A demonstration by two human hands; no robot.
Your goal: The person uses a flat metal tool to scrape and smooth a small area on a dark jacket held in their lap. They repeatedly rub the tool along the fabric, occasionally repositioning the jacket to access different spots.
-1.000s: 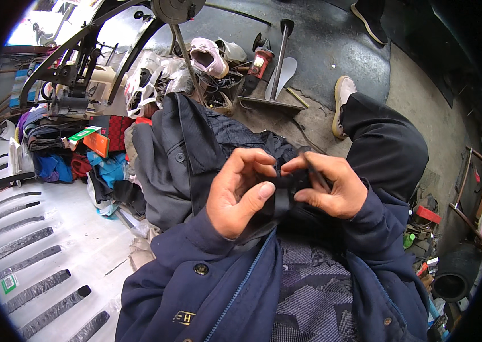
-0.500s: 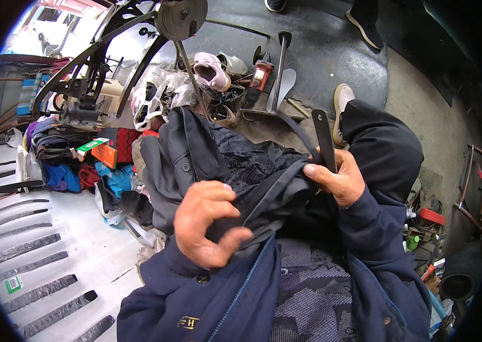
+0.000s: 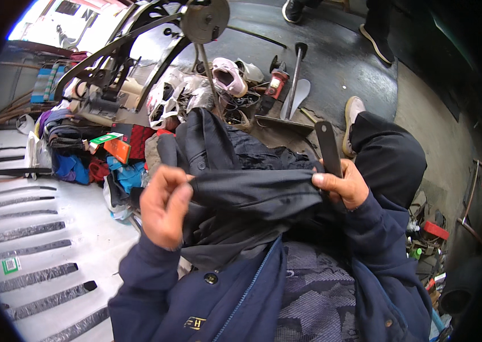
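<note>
A dark grey garment [image 3: 252, 191] lies bunched left of the right knee [image 3: 392, 151], its front fold pulled nearly level and crumpled black lining [image 3: 266, 157] showing beyond, while a flat dark bar [image 3: 328, 148], holed near its rounded top, stands slightly tilted at the fold's right end.

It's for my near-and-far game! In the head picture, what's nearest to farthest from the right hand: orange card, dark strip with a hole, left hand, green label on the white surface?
1. Dark strip: held in the right hand.
2. Left hand: across the dark cloth.
3. Orange card: left, on the pile.
4. Green label: far left.
</note>
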